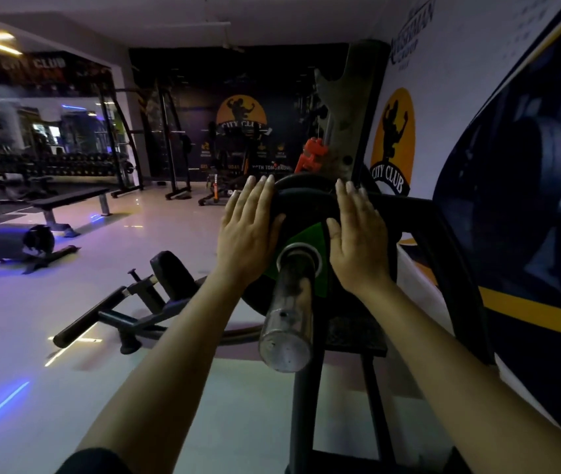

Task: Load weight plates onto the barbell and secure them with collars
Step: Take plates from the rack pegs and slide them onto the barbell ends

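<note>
Step in hand: a round black rubber weight plate with green wedge markings (301, 213) was being seated on the scratched silver steel barbell sleeve (289, 306); the plate-loading stage was judged under way, with no collar seen on the sleeve.
Left hand (248, 230): laid open and flat against the plate's face, fingers spread, gripping nothing.
Right hand (357, 237): likewise open, palm pressed flat on the plate, right of the bore.
Plate location: centre of the frame, threaded on the sleeve, in front of a grey steel rack upright (344, 107).
Sleeve axis: its length ran from centre frame down toward the lower centre, the capped end pointing at the viewer.
Next move: a collar would probably need fetching; an orange clamp-like object (311, 155), above centre, could not be identified for certain.
</note>
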The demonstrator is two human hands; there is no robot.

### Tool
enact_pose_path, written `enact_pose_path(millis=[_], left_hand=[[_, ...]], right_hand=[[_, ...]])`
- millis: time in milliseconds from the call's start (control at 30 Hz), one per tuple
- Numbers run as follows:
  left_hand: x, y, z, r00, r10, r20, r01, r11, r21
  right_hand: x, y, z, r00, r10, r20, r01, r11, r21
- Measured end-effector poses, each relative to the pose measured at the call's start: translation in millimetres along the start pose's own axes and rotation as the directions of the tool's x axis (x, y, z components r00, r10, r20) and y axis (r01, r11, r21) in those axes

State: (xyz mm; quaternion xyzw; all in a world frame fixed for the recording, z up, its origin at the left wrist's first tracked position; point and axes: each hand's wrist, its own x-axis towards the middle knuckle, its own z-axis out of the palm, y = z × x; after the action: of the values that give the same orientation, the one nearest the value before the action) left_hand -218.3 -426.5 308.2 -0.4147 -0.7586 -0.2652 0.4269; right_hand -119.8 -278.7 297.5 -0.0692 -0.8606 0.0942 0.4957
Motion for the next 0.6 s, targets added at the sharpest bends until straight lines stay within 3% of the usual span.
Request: enact_pose_path(millis=[200,600], left_hand=[[29,-20,56,0.999,0.028,-0.026,-0.024,0.989,0.143],[74,-56,140,0.996,0.019,-0.092,-0.002,0.984,0.18]], right_hand=[[24,34,43,0.999,0.018,-0.026,-0.023,0.98,-0.199],[74,97,112,0.994,-0.067,-0.09,0.035,0.947,-0.321]])
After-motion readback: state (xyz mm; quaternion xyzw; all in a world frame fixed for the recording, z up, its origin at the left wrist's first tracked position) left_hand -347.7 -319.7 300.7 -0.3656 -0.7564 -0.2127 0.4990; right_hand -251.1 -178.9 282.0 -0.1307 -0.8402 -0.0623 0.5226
